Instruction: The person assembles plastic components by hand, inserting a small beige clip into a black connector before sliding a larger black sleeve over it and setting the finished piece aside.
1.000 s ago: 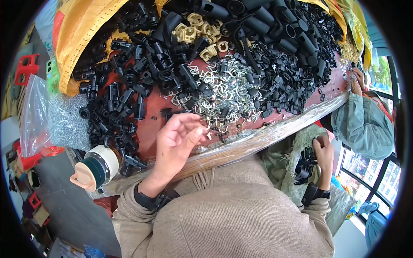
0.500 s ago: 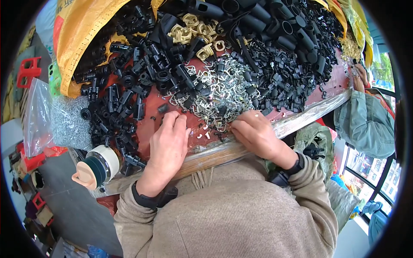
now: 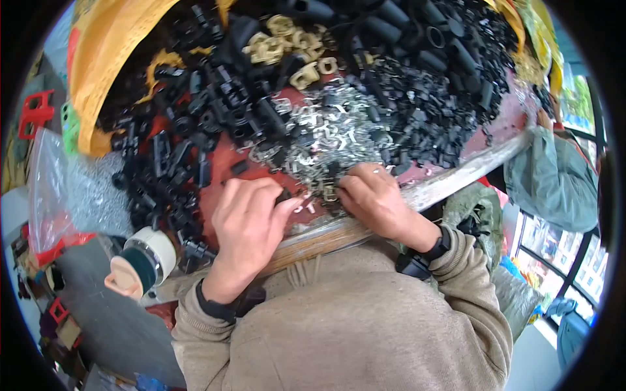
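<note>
My left hand (image 3: 246,218) hovers over the red tabletop near the front edge, thumb and forefinger closed on a small black part (image 3: 285,195). My right hand (image 3: 375,201) is at the near side of a heap of small bent metal clips (image 3: 339,124). Its fingers are pinched together, and whatever lies between them is hidden. Small white bits (image 3: 304,208) lie between the hands. Beyond my left hand rests a loose black piece (image 3: 239,167).
Black moulded parts (image 3: 228,98) pile up at the left, small black pieces (image 3: 417,124) at the right. Behind are cream-coloured rings (image 3: 280,42) and black tubes (image 3: 437,42). A lidded cup (image 3: 147,257) and clear bag (image 3: 98,189) sit left. A co-worker's sleeve (image 3: 548,179) reaches in right.
My left hand has closed on the small black part, its thumb now out to the right. My right hand has shifted slightly left along the clip heap. The view has shifted a little.
</note>
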